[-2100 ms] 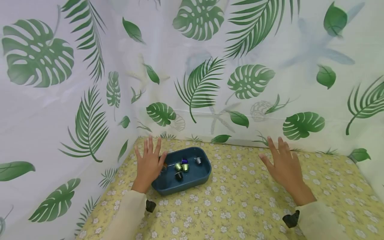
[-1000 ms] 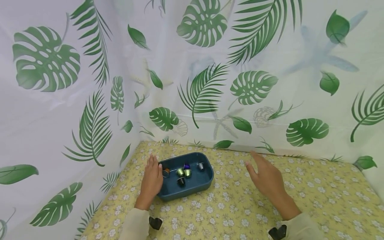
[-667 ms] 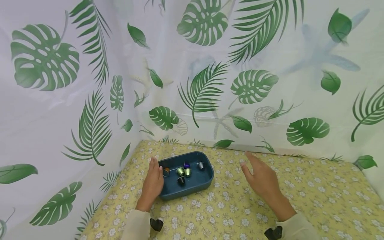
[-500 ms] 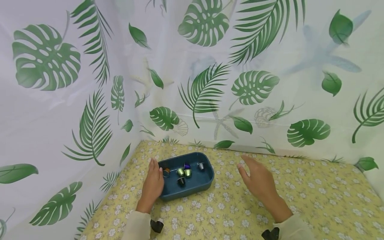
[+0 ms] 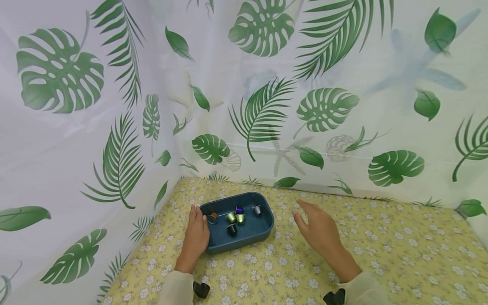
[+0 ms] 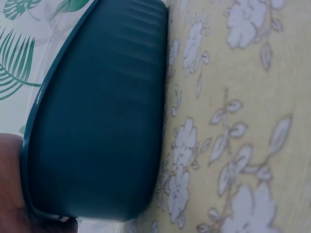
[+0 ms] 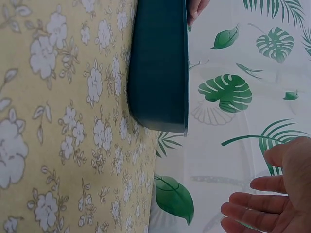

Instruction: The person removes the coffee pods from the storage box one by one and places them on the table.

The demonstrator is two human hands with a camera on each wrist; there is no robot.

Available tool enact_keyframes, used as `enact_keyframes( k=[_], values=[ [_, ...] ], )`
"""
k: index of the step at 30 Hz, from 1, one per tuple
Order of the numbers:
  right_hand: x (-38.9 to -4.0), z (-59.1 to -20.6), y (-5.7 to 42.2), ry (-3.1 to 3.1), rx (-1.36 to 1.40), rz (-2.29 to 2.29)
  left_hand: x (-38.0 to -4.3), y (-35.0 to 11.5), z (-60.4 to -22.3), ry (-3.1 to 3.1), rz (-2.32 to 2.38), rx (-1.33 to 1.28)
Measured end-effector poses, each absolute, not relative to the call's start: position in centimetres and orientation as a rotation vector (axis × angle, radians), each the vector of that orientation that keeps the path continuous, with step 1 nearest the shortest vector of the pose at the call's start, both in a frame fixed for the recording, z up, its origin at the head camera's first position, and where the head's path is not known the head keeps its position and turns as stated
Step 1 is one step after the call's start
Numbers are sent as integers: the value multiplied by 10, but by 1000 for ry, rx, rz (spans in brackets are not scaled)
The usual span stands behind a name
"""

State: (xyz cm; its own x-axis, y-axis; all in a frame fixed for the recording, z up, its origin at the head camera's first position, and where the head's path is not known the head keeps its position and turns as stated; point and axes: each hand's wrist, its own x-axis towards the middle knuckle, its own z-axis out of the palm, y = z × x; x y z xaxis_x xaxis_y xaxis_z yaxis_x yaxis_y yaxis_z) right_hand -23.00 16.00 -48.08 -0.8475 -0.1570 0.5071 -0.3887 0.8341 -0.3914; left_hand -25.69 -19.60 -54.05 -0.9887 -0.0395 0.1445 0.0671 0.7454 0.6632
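Observation:
A dark blue rectangular tray (image 5: 244,241) with rounded corners stands on the flowered cloth. Inside it lie several coffee capsules: an orange one (image 5: 212,217) at the left, light green ones (image 5: 240,219), a purple one (image 5: 239,209) and a black one (image 5: 231,229) around the middle, a silver one (image 5: 257,210) at the right. My left hand (image 5: 197,235) rests against the tray's left end, fingers fairly straight; in the left wrist view part of it (image 6: 10,182) meets the rim. My right hand (image 5: 320,228) hovers right of the tray, apart from it, fingers extended and holding nothing.
The yellow flowered cloth (image 5: 381,245) covers the table and extends to the right and front. White leaf-printed sheets stand as a back wall (image 5: 343,135) and a left wall (image 5: 68,148), near the tray's far left.
My left hand has come down from over the tray's left part to its left end, its spread fingers drawn together. My right hand has moved left towards the tray. The capsules stay put.

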Motion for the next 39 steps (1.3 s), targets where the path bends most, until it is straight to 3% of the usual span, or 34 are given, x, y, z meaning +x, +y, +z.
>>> enact_keyframes(
  k=[39],
  values=[
    [-244,-489,96,-2605,556,784,-255,-196,-543,-2800,-1084,-32]
  ],
)
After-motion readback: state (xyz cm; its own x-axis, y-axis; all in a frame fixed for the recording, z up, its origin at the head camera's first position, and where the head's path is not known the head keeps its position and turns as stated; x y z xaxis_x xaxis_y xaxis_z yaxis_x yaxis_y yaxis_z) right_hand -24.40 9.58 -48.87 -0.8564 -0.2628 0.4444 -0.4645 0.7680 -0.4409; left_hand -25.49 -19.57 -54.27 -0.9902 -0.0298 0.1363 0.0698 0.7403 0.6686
